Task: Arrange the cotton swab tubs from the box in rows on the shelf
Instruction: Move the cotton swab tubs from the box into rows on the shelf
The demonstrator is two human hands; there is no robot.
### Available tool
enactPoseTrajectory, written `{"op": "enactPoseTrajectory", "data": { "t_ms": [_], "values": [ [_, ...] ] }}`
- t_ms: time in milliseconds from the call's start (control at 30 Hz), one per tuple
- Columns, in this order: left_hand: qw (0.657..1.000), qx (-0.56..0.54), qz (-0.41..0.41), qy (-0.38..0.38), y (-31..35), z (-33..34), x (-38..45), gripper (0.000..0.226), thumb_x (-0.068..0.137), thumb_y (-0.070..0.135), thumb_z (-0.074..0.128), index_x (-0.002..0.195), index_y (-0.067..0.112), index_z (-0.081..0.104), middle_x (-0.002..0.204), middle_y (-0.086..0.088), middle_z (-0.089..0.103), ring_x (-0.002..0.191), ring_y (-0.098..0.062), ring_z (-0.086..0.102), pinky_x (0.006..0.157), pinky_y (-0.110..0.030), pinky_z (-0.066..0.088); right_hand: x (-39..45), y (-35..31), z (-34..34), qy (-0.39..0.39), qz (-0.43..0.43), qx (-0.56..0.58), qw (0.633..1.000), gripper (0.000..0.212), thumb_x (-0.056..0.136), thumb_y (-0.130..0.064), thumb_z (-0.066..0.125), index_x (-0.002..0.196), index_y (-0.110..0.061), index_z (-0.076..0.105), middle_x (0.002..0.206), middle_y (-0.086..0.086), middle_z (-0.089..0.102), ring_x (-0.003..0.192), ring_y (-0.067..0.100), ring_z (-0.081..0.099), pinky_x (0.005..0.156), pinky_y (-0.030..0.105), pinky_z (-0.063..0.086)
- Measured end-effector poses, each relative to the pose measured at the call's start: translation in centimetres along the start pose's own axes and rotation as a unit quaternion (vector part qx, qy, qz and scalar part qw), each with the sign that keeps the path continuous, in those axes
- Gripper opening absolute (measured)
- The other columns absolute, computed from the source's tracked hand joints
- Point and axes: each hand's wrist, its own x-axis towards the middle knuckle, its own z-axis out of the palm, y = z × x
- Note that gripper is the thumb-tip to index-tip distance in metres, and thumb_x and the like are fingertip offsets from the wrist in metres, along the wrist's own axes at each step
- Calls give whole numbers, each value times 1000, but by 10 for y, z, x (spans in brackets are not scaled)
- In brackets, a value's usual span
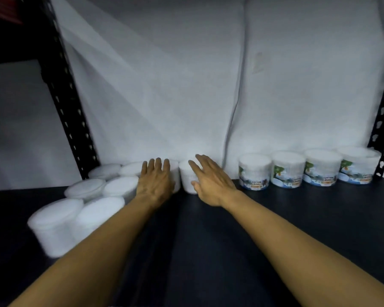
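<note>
**Head view: hands at the back row**

Left of the white backdrop's crease (235, 111), white tubs (82, 207) cluster on the dark shelf (275, 229). The left hand (155, 182), fingers straight, rests on one tub. The right hand (211, 182), fingers spread, touches another tub (186, 176). Right of the crease stand four labelled tubs (304, 169).

shelf (275, 229) front open, tubs (288, 171) along back

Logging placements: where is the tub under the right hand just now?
In the head view, the tub stands mid-shelf at the back against the white sheet, under the right hand, beside the left hand.
</note>
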Motion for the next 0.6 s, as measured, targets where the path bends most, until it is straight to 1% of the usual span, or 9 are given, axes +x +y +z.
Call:
{"op": "enactPoseTrajectory", "data": {
  "t_ms": [33,67,100,167,233,300,367,467,600],
  "values": [
    [1000,4,5,-12,0,1,1,61,93,34,46,145,10,24,147,-12,34,138,-31,26,117,-44,10,8,-4,6,-18,6,-2,1000,62,98,-31,39,149,-12,10,158,11,4,145,27,2,119,40,7],
    [1000,6,11,-18,1,1,2,55,93,28,45,143,11,28,144,-11,39,135,-31,30,116,-44,13,15,-7,12,-32,15,-7,999,62,98,-31,39,149,-11,10,158,12,5,145,28,2,118,41,7],
    [1000,5,15,-21,2,1,2,51,92,24,44,139,12,32,140,-10,43,132,-30,36,116,-43,17,20,-8,16,-37,22,-18,999,60,97,-31,40,147,-9,15,155,15,13,143,30,9,118,42,9],
    [1000,-5,15,-26,5,-3,2,44,91,20,43,134,11,38,133,-10,50,124,-29,44,111,-40,26,26,-9,23,-12,24,-48,999,49,94,-28,45,137,-8,32,141,14,36,131,31,29,114,41,18],
    [999,-21,6,-26,8,-7,0,39,92,19,44,130,11,41,129,-10,52,120,-28,47,102,-37,35,27,-9,26,12,21,-57,998,40,92,-24,49,129,-10,40,129,12,46,120,29,39,110,40,24],
    [999,-30,5,-24,8,-9,-2,37,92,19,45,128,11,42,128,-10,53,119,-28,48,97,-37,38,26,-8,28,25,12,-57,998,39,91,-20,53,127,-10,41,127,11,47,117,29,40,108,39,26],
    [999,-31,7,-25,8,-9,-3,37,91,19,46,128,12,43,127,-10,54,118,-28,49,97,-37,38,23,-8,27,33,10,-52,998,40,90,-18,53,127,-10,41,127,11,47,118,28,40,107,37,27],
    [999,-32,16,-9,8,-10,-11,37,90,19,45,126,12,44,125,-9,55,117,-29,49,98,-37,37,14,-8,22,30,9,-37,999,44,90,-16,54,131,-9,40,133,12,44,123,30,37,109,36,25],
    [995,-89,25,27,11,-10,-34,31,91,16,41,121,12,47,120,-8,56,115,-29,46,95,-35,36,-14,-12,7,29,4,-8,1000,41,93,-14,50,133,-7,41,136,14,43,126,32,35,111,37,22]
  ]
}}
